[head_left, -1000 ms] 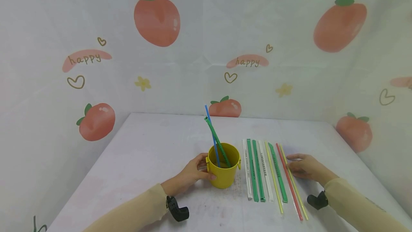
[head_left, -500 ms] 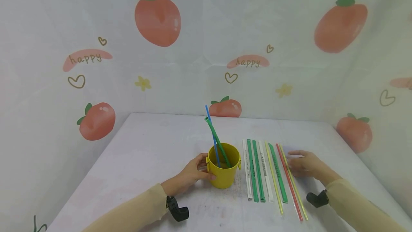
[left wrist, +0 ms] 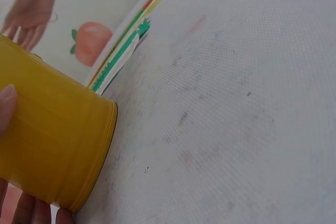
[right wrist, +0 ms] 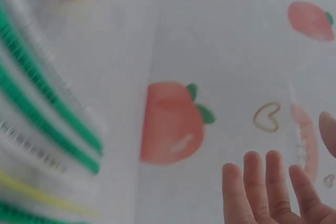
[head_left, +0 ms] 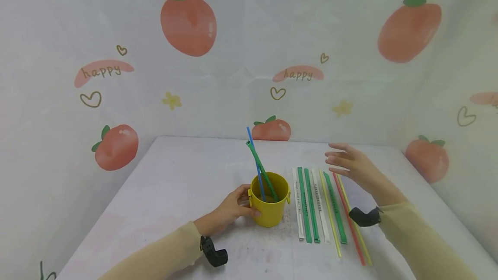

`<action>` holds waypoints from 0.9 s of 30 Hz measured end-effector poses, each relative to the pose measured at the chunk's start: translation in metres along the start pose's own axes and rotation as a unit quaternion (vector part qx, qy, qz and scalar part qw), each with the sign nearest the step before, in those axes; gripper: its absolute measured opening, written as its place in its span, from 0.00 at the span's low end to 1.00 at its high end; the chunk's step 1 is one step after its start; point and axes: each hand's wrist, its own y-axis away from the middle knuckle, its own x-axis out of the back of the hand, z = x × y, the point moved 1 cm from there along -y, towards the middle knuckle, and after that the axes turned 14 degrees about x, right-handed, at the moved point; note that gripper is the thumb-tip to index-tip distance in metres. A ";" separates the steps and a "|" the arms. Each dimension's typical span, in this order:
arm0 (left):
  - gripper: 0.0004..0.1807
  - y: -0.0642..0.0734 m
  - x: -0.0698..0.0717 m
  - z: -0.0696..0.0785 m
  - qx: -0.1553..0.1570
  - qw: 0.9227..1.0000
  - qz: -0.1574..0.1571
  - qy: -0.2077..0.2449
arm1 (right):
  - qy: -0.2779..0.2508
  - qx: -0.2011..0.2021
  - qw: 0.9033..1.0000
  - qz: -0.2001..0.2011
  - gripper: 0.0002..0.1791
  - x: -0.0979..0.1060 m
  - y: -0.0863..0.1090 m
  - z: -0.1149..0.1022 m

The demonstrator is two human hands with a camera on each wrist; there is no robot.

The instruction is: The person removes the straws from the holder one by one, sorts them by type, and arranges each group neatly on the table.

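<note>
My left hand (head_left: pixel 232 207) grips a small yellow bucket (head_left: pixel 270 216) from its left side, thumb on the near wall. In the left wrist view the bucket (left wrist: pixel 47 129) stands on the table with fingers under its far side. Leaning inside it are a blue straw (head_left: pixel 250 137) and a green-wrapped straw (head_left: pixel 256 157). My right hand (head_left: pixel 355 165) is raised above the far end of a row of straws, fingers spread and holding nothing. That row has white-wrapped (head_left: pixel 320 206), green-wrapped (head_left: pixel 336 208), yellow (head_left: pixel 330 215) and red (head_left: pixel 352 224) straws. In the right wrist view the right hand's fingers (right wrist: pixel 255 182) are extended.
The straws lie side by side to the right of the bucket on a white-covered table (head_left: pixel 186 163). Behind the table hangs a white cloth backdrop (head_left: pixel 233 33) printed with fruit and hearts. Each wrist carries a black camera mount (head_left: pixel 365 217).
My right hand has lifted from beside the rightmost yellow straw and moved up, away and slightly left, its fingers spreading. The left hand and bucket have stayed in place.
</note>
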 end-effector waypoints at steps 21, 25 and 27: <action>0.37 -0.001 0.001 -0.001 -0.005 1.000 -0.004 0.002 | -0.143 0.134 0.980 -0.017 0.25 -0.100 -0.043 -0.035; 0.38 -0.001 0.001 -0.001 -0.006 1.000 -0.004 -0.001 | -0.134 0.127 0.982 -0.030 0.25 -0.111 -0.050 -0.032; 0.38 -0.001 0.001 -0.001 -0.007 1.000 -0.004 -0.004 | -0.132 0.119 0.983 -0.034 0.25 -0.115 -0.054 -0.029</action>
